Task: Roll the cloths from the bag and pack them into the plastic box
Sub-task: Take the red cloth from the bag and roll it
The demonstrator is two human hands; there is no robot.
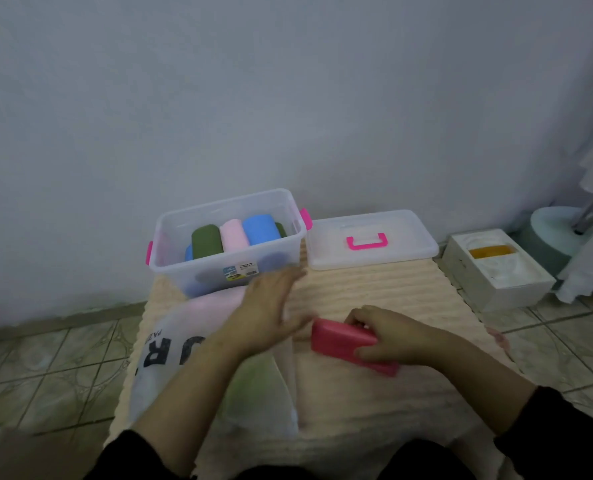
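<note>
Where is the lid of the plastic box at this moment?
In the head view the lid lies flat at the far edge of the beige mat, directly right of the open plastic box and left of a white foam box.

Right hand (388, 336) grips rolled red cloth (348, 346) on mat – left hand (271, 306) flat, near plastic box (170, 251).

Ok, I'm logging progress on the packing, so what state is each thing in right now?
plastic box: open, partly filled with rolled cloths
lid: off, flat beside the box
pink cloth: rolled, on the mat
bag: lying flat, cloths still inside
left hand: open, fingers straight
right hand: gripping the pink cloth
</note>
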